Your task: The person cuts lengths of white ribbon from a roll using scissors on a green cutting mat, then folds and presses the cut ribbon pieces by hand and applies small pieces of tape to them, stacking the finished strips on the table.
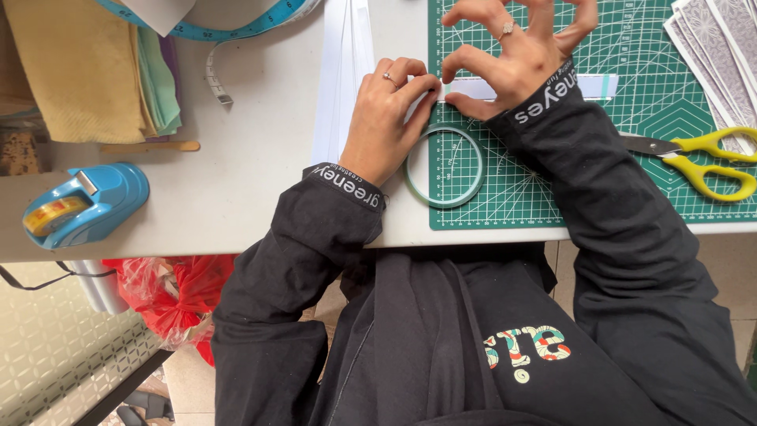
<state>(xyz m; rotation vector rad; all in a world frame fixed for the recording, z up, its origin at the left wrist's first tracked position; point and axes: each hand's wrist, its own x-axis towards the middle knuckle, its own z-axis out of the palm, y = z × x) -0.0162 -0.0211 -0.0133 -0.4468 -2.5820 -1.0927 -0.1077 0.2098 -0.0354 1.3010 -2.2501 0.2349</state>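
Black sleeves [331, 237] of the person fill the near edge of the surface [236, 181]; beyond them both hands work at the left edge of a green cutting mat [631, 197]. The left hand [386, 118] rests curled on the surface, thumb and forefinger pinched on the left end of a pale strip [473, 88] that lies flat across the mat. The right hand [516, 51] arches over the strip, thumb and forefinger pressed down just beside the left hand's pinch, remaining fingers spread and lifted. A thin tape ring [446, 166] lies flat just near of the hands, straddling the mat's left edge, touching neither hand clearly.

Step in hand, as judged: laying or starting narrow tape along the strip's left end. The next move seems to call for a steady pinch at the end while the other fingertips smooth outward along the strip, keeping it square to the mat's grid.

Yellow-handled scissors [702, 158] lie shut at the mat's right side, patterned cards [721, 47] at the far right corner. A blue tape dispenser [83, 203] sits at the near left edge, folded cloth [87, 71] and a blue measuring tape [229, 31] at the far left, white paper sheets [343, 71] beside the mat.
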